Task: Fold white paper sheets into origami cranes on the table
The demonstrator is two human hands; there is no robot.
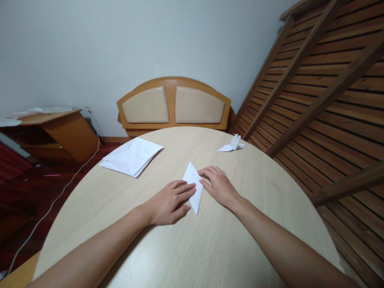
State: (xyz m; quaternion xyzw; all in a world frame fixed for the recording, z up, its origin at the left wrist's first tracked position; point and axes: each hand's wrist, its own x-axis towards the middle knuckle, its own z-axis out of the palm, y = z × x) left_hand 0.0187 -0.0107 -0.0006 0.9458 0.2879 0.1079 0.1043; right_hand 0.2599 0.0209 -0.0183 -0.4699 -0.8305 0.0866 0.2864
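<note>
A white folded paper (190, 173), shaped like a narrow kite, lies flat on the round table (210, 240) between my hands. My left hand (171, 201) rests over its left side, fingertips on the paper and fingers apart. At the paper's right edge is my right hand (218, 185), its thumb and forefinger apart and touching or very near that edge. Neither hand is closed round anything.
A stack of white paper sheets (132, 156) lies at the table's back left. A folded paper bird (234, 144) stands at the back right. Beyond are a padded headboard (171, 102), a wooden desk (66, 132) and a leaning slatted wooden frame (318, 92).
</note>
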